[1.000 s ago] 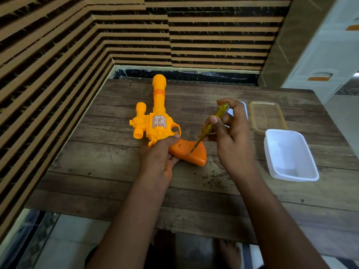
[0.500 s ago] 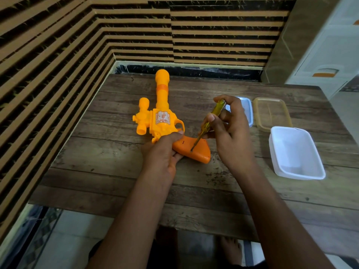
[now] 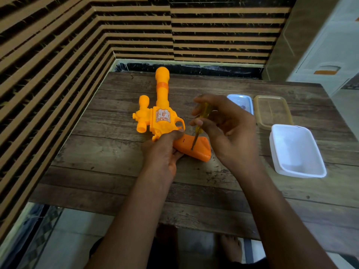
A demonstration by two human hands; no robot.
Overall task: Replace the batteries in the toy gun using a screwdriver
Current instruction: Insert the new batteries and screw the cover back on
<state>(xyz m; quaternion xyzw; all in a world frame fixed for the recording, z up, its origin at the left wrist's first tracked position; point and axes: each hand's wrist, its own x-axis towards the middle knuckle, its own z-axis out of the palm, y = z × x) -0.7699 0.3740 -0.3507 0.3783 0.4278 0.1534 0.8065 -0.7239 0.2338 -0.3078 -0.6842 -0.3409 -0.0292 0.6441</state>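
- Head view: toy gun (image 3: 163, 121) lies flat on the wooden table (image 3: 108, 152), yellow barrel pointing away from the person, orange grip (image 3: 196, 150) nearest them and angled to the right.
- Left hand (image 3: 163, 150) holds the gun where body meets grip; fingers curl over the top, thumb lies against the near edge of the grip.
- Right hand (image 3: 227, 129) holds the screwdriver (image 3: 205, 112), thumb and forefinger pinching its clear yellow handle, other fingers loosely curled behind.
- Screwdriver stands steeply tilted, handle up and away, tip down on the flat face of the grip. Cannot tell whether the tip sits in a screw head.
- Right of the hands, on the table: an open white tub (image 3: 297, 150); just beyond it an amber-rimmed lid (image 3: 272, 111); beside that, left, a small blue-rimmed container (image 3: 240, 100), partly hidden by the right hand. Contents too blurred to tell.
- Slatted wall (image 3: 58, 55) runs along the left and far sides; white drawer unit (image 3: 326, 55) at upper right.
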